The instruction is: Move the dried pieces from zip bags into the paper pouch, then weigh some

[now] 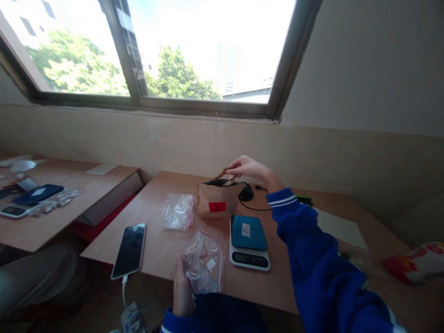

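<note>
My left hand (182, 287) holds a clear zip bag (204, 261) with a red seal at the table's near edge, just left of a small kitchen scale (249, 240) with a blue top. My right hand (248, 167), in a blue sleeve, reaches over an open brown paper pouch (218, 199) with a red label and pinches a small brown piece (224, 173) above its mouth.
A second clear zip bag (178, 211) lies left of the pouch. A phone (129, 249) on a charging cable overhangs the front-left edge. A black cable and small device (247, 193) sit behind the pouch. Another table (52, 217) with a scale and bags stands to the left.
</note>
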`<state>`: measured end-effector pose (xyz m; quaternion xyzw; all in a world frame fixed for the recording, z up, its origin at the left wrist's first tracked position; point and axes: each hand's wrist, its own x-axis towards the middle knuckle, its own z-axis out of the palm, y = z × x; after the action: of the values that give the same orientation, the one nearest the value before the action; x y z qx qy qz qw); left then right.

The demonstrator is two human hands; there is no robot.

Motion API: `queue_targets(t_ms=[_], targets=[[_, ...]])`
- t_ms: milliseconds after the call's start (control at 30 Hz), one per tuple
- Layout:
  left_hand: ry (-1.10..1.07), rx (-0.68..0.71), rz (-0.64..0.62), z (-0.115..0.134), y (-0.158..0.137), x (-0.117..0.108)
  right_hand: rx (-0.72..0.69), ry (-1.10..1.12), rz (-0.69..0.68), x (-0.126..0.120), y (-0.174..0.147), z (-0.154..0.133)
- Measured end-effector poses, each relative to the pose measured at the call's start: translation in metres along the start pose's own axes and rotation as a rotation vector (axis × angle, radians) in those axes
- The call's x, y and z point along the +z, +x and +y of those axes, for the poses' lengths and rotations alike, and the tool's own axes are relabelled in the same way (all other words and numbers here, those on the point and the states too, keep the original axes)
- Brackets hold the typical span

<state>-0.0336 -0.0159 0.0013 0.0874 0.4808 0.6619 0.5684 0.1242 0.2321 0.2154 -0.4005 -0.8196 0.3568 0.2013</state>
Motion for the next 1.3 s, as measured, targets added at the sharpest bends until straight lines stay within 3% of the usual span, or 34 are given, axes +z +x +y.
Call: queue_targets(t_ms=[133,300,600,833,1100,1300], targets=[[-0.027,-0.017,0.016,0.001,-0.001,-0.001,-0.038,-0.022,0.069,-0.006,0.000,-0.002],[-0.014,-0.019,0.019,0.001,-0.003,0.002,-0.095,0.007,0.182,0.004,0.000,0.000],[-0.037,-0.003,0.006,0.006,-0.008,0.006,-0.235,-0.001,0.257,0.024,-0.006,0.030],[-0.062,0.011,0.021,0.005,-0.008,0.006,-0.263,0.111,0.490,0.021,-0.007,0.032],[-0.081,0.025,0.016,0.005,-0.007,0.006,-0.211,-0.051,0.463,0.013,-0.018,0.026],[-0.043,0.021,0.019,0.004,-0.007,0.006,-0.222,-0.137,0.259,0.028,-0.014,0.031]])
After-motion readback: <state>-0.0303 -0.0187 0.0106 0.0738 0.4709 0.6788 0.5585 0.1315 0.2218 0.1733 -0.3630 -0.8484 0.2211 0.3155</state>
